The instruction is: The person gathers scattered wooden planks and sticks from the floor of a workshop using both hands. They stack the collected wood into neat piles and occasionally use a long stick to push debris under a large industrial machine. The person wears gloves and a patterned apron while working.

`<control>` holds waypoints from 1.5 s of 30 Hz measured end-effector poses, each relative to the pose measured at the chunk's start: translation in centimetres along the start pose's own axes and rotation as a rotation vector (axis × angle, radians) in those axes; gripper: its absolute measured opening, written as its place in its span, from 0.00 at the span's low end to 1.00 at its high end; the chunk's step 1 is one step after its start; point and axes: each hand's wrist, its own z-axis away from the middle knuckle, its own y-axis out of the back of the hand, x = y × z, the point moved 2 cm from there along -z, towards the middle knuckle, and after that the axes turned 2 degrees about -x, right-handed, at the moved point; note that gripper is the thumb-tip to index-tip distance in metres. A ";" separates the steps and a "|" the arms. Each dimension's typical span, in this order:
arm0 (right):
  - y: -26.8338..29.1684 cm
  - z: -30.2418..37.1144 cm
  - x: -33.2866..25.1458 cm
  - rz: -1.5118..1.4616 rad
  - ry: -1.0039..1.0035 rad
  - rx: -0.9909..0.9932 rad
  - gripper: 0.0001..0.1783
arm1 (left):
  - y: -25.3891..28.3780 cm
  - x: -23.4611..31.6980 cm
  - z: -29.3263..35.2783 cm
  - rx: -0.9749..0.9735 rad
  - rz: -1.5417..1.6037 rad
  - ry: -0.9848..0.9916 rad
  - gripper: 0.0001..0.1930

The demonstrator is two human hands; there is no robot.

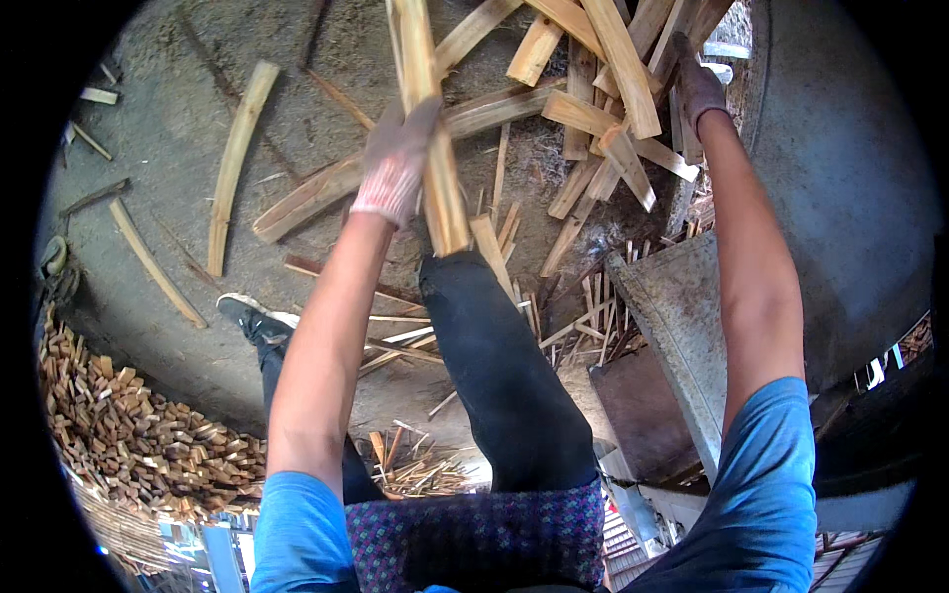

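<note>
My left hand (400, 148), in a pale work glove with a darker palm, is wrapped around a long wooden plank (447, 198). The plank stands lengthwise in front of me, its lower end at my dark-trousered knee (457, 282). At the upper right, my gloved right hand (702, 89) reaches along the side of a wood pile (623, 59), fingers stretched out against the planks. Whether it presses on one of them is hard to see. Under the held plank lies a thicker, rough-edged piece of timber (316, 198), slanting across the ground.
A large grey metal sheet (840, 198) curves along the right, with a metal edge panel (672, 306) below it. Loose slats, including a curved strip (240, 168), lie on the ground to the left. Short cut blocks (148, 435) are heaped at lower left, thin offcuts (420, 469) near my legs.
</note>
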 end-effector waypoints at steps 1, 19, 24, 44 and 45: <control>0.2 -2.0 2.1 0.020 -0.089 0.059 0.69 | -1.6 2.1 -1.4 -0.069 -0.015 -0.006 0.29; -4.9 -1.0 1.9 -0.894 0.203 -0.376 0.52 | -13.3 5.4 -8.4 -0.707 1.104 0.248 0.22; -7.8 3.4 -1.7 -0.939 0.209 -0.431 0.47 | -11.1 0.3 -7.9 -0.417 0.693 0.049 0.28; -14.7 5.0 -3.6 -0.069 0.154 0.414 0.40 | -0.8 -5.4 -3.4 -0.332 0.744 0.140 0.35; -14.9 6.0 -5.2 -0.079 0.222 0.192 0.42 | 0.0 -6.1 -4.5 -0.265 0.656 0.175 0.36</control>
